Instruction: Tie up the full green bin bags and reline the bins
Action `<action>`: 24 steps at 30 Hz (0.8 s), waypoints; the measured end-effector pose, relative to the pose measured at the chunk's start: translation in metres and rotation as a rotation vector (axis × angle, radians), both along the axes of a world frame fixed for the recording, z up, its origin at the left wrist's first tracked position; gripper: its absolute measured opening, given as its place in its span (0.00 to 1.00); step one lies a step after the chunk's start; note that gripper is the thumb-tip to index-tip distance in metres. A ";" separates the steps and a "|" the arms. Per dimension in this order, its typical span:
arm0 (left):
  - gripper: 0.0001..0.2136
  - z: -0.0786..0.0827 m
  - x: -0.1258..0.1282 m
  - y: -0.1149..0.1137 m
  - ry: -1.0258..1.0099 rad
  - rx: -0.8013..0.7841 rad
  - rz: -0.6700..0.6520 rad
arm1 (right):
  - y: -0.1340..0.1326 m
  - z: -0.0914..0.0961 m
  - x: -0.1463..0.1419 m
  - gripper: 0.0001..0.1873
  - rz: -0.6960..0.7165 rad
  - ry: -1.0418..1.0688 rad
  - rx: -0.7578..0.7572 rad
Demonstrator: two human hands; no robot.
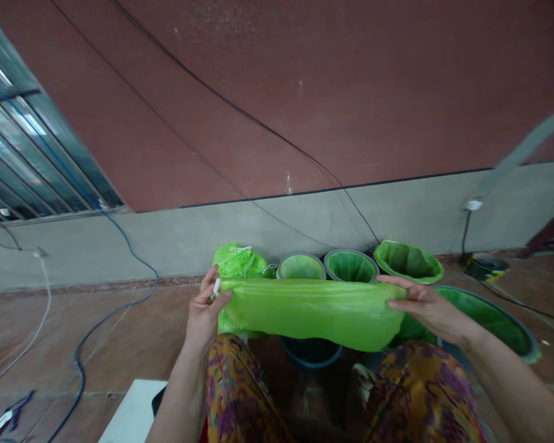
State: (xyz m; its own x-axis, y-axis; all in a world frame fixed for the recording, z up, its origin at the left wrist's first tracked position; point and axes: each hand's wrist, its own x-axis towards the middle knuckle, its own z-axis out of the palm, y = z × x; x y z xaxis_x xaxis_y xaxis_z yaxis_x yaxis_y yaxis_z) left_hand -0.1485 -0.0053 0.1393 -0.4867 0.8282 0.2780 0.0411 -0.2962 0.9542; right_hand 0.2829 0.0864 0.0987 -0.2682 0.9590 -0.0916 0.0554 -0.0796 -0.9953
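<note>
A bright green, thin sheer bag (309,311) is stretched sideways above my knees. My left hand (205,307) pinches its left end between thumb and fingers, and a small white cord or tab shows at those fingers. At the other end, my right hand (427,304) grips the bag's upper right corner. The lower edge hangs loose over a dark blue tub (311,354). Just behind my left hand stands a full-looking green bag (240,261) with a white drawstring on top.
Along the wall stand a green-lined bucket (301,267), another lined bucket (351,266) and a wider lined container (409,263). A large lined tub (489,320) lies right. A blue hose (80,344) crosses the floor left, near a white board (133,412).
</note>
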 end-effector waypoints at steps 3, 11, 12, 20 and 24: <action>0.11 0.017 0.003 -0.006 0.045 0.051 -0.062 | 0.002 -0.001 0.001 0.38 -0.001 -0.124 0.054; 0.14 0.023 0.004 -0.004 0.032 -0.025 -0.077 | 0.013 -0.031 0.012 0.22 -0.051 -0.328 0.178; 0.14 0.020 0.005 0.000 0.042 -0.018 -0.029 | 0.014 -0.033 0.014 0.19 -0.076 -0.383 0.219; 0.35 0.013 0.021 0.008 0.059 -0.033 -0.187 | 0.011 -0.038 0.005 0.17 -0.385 -0.102 0.215; 0.43 0.000 0.022 0.010 -0.095 -0.183 -0.293 | 0.009 -0.044 -0.010 0.18 -0.488 -0.069 0.127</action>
State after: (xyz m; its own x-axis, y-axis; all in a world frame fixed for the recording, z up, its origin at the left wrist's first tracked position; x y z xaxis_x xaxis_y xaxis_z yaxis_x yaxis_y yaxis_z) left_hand -0.1266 0.0044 0.1390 -0.2381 0.9682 0.0771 -0.1118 -0.1061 0.9880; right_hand 0.2733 0.0959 0.0550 0.2166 0.9757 0.0324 0.1081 0.0090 -0.9941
